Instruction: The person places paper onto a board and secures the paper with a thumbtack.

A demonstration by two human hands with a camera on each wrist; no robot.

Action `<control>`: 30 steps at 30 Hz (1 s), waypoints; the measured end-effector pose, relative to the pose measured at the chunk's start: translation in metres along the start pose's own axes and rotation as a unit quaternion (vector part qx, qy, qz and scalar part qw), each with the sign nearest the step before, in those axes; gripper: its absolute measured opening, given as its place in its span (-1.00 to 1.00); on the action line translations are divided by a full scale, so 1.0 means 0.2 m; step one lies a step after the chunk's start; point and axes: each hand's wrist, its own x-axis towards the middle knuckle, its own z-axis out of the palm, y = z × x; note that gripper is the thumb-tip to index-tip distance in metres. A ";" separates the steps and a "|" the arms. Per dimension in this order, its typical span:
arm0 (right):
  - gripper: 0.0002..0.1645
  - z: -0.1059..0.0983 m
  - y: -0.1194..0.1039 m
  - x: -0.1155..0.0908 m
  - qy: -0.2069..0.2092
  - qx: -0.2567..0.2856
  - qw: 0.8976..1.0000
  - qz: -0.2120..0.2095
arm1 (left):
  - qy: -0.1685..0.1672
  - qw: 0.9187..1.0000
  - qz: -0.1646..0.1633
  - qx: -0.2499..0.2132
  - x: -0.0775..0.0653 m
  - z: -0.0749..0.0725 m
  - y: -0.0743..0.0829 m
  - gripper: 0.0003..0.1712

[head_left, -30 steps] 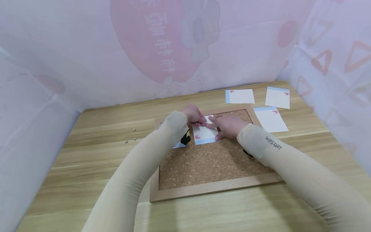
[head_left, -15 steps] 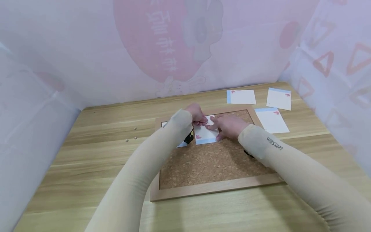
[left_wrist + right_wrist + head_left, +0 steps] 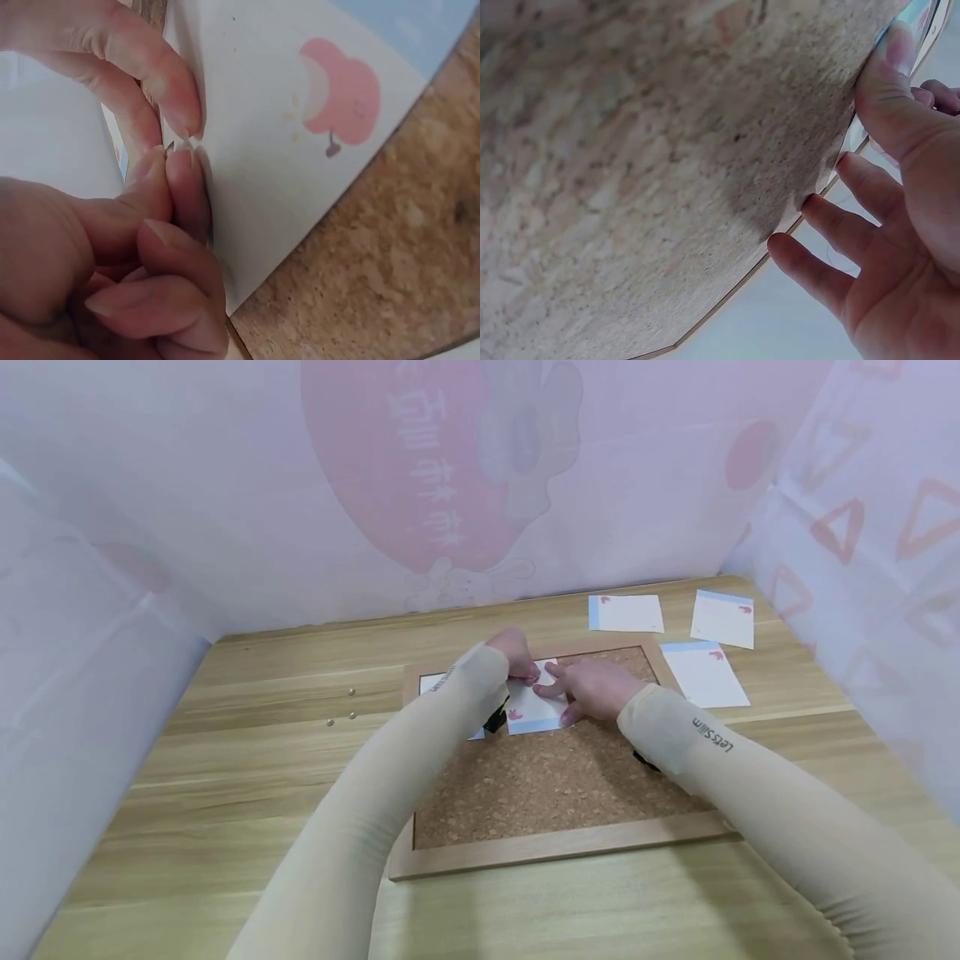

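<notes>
A white card with a blue strip and a pink apple print lies on the framed corkboard, against its far side. At the card's far edge my left hand pinches a small thumbtack between thumb and index finger; the fingertips mostly hide it. My right hand rests on the card with fingers spread, index fingertip right beside the tack and thumb near the blue strip. A second card, mostly covered by my left sleeve, lies in the board's far left corner.
Three loose silver thumbtacks lie on the wooden table left of the board. Three more cards are at the far right: one sideways card, a corner card and one card beside the frame. Printed cloth walls surround the table.
My left hand and forearm have shifted slightly right, still pinching the tack at the card's far edge. The right hand stays in place on the card. The head view has moved a little.
</notes>
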 end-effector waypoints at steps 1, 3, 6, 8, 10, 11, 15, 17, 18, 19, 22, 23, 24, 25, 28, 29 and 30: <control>-0.18 0.00 0.00 0.00 0.000 -0.001 1.000 -0.001 | 0.000 1.000 -0.001 -0.003 0.00 0.00 0.00 -0.82; -0.18 0.00 0.00 0.00 0.001 -0.002 1.000 -0.001 | 0.001 1.000 -0.005 -0.018 0.01 0.00 0.00 -0.82; -0.18 0.00 0.00 0.00 0.000 -0.003 1.000 0.003 | 0.006 1.000 -0.004 -0.017 0.00 0.00 0.00 -0.83; -0.18 0.00 0.00 0.00 0.000 -0.003 1.000 0.004 | 0.015 1.000 0.003 0.001 -0.01 0.00 0.01 -0.83; -0.17 0.00 0.00 0.00 0.001 -0.002 1.000 0.005 | 0.022 0.999 0.010 0.024 -0.03 0.00 0.02 -0.82; -0.17 0.00 0.00 0.00 0.003 -0.003 1.000 0.004 | 0.026 0.999 0.012 0.032 -0.04 0.00 0.03 -0.83; -0.18 0.01 -0.01 0.00 0.003 -0.002 1.000 0.005 | 0.034 0.998 0.017 0.051 -0.06 0.00 0.04 -0.84; -0.18 0.01 -0.01 0.00 0.001 -0.002 1.000 0.006 | 0.035 0.998 0.015 0.050 -0.05 0.00 0.04 -0.84; -0.18 0.01 -0.01 0.00 -0.001 0.000 1.000 0.007 | 0.034 0.998 0.013 0.046 -0.05 0.00 0.03 -0.85; -0.18 0.01 -0.01 0.00 -0.002 0.001 1.000 0.008 | 0.032 0.998 0.011 0.045 -0.04 0.00 0.03 -0.85; -0.16 0.01 -0.01 0.00 0.001 0.001 1.000 0.009 | 0.028 0.999 0.000 0.039 -0.03 0.00 0.03 -0.84; -0.16 0.01 -0.01 0.00 0.001 0.002 1.000 0.010 | 0.026 0.999 -0.003 0.036 -0.03 0.00 0.03 -0.84; -0.16 0.01 -0.01 0.00 0.001 0.003 1.000 0.010 | 0.026 0.999 -0.004 0.042 -0.03 0.00 0.03 -0.84; -0.16 0.01 -0.01 0.00 0.002 0.003 1.000 0.009 | 0.025 0.998 -0.005 0.052 -0.02 0.00 0.04 -0.84; -0.19 0.01 -0.01 0.00 -0.002 0.006 1.000 0.008 | 0.022 0.997 -0.011 0.068 -0.01 0.01 0.04 -0.82; -0.19 0.01 -0.01 0.00 -0.005 0.007 1.000 0.009 | 0.021 0.997 -0.011 0.079 -0.01 0.01 0.04 -0.81; -0.20 0.01 0.00 0.00 -0.006 0.007 1.000 0.009 | 0.020 0.996 -0.012 0.086 0.00 0.01 0.04 -0.79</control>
